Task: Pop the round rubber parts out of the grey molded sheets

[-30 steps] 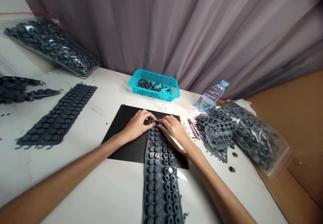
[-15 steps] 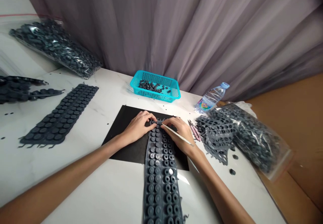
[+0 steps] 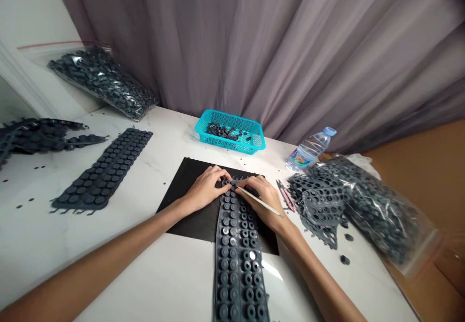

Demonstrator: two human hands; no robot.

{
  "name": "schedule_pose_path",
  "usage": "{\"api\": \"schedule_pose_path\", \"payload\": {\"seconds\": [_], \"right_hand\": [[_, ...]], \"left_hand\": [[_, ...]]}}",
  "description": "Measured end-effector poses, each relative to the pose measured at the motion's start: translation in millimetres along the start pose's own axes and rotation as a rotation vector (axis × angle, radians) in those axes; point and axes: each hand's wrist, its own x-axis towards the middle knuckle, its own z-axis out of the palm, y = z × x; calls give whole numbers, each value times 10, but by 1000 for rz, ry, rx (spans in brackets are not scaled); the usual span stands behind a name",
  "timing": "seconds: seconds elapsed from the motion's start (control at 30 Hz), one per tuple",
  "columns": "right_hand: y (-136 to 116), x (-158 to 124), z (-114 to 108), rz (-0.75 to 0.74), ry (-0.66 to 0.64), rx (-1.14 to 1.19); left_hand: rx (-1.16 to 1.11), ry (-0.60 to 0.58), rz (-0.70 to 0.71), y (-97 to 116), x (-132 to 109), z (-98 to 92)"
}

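A long dark grey rubber sheet (image 3: pixel 238 264) with rows of round studs runs from the near edge of view up onto a black mat (image 3: pixel 198 225). At its far end, my left hand (image 3: pixel 210 186) pinches the left corner between thumb and fingers. Opposite it, my right hand (image 3: pixel 263 196) is closed around a thin pale stick (image 3: pixel 259 202), with its fingertips at the same end of the sheet. The stick's tip lies close to the studs between both hands. What exactly the fingertips press on is too small to tell.
Behind the mat stands a turquoise basket (image 3: pixel 230 150) of small dark parts. A water bottle (image 3: pixel 310 148), pink-handled snips (image 3: pixel 286 196), perforated rubber scraps (image 3: pixel 321 206) and a filled bag (image 3: pixel 378 215) lie right. Left are another studded sheet (image 3: pixel 105 169) and a second bag (image 3: pixel 103 82).
The whole view has shifted, so everything appears a little lower and further right. Both hands keep their places at the sheet's far end, with the stick still in my right hand.
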Motion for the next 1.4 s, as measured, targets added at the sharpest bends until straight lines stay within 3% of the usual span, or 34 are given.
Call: {"api": "schedule_pose_path", "payload": {"seconds": [0.47,0.73,0.93,1.17,1.4], "right_hand": [[-33,26,23,-124,-54,-168],[117,68,246,-219,-41,-383],[146,82,305,-179,9,-322],[183,73,98,1,163,-231],[108,-39,25,-43,31,109]], "left_hand": [[15,-3,-10,9,11,-2],[27,-14,-11,9,12,-14],[28,-40,-3,0,28,-24],[-21,-63,8,-42,46,-31],[-13,-48,19,-76,28,-29]]}}
